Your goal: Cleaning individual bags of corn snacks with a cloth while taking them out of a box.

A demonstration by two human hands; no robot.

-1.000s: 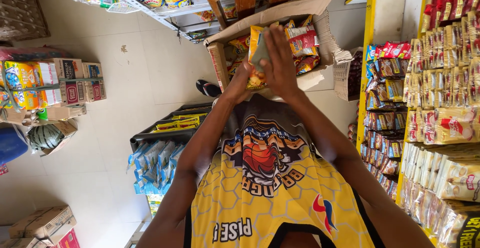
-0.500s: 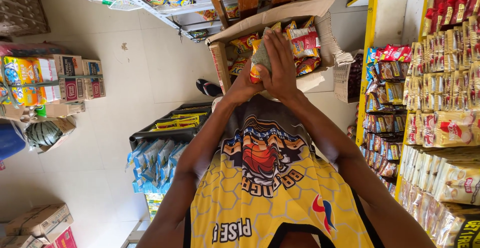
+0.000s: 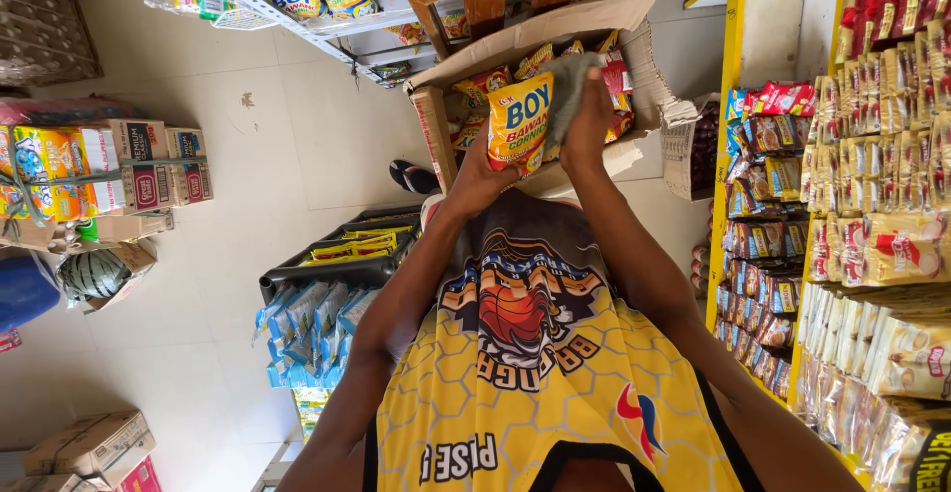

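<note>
Left hand largely hidden behind the yellow snack bag; only wrist and heel of palm show, fingers closed on the bag's lower edge as far as can be seen. Right hand visible from the back, fingers curled over a grey cloth pressed to the bag's 3 o'clock edge; fingertips covered by the cloth, so how tightly they close cannot be told. Bag held above the open cardboard box, flat printed face toward the camera, long axis running roughly 12 to 6 o'clock, tilted slightly toward 1 o'clock. Box interior partly blocked by bag and hands; what shows is more snack packets, yellow and red, lying loosely at mixed angles. Box flaps torn at the 3 o'clock side. At 9 o'clock of the person's torso, a dark tray on the floor holds blue-and-white sachets and yellow packets; its near end is cut off by the left arm. At 3 o'clock, yellow shelving carries rows of small sachets, the lower rows running out of frame. Strapped cartons at 9 o'clock, partly cut off.
</note>
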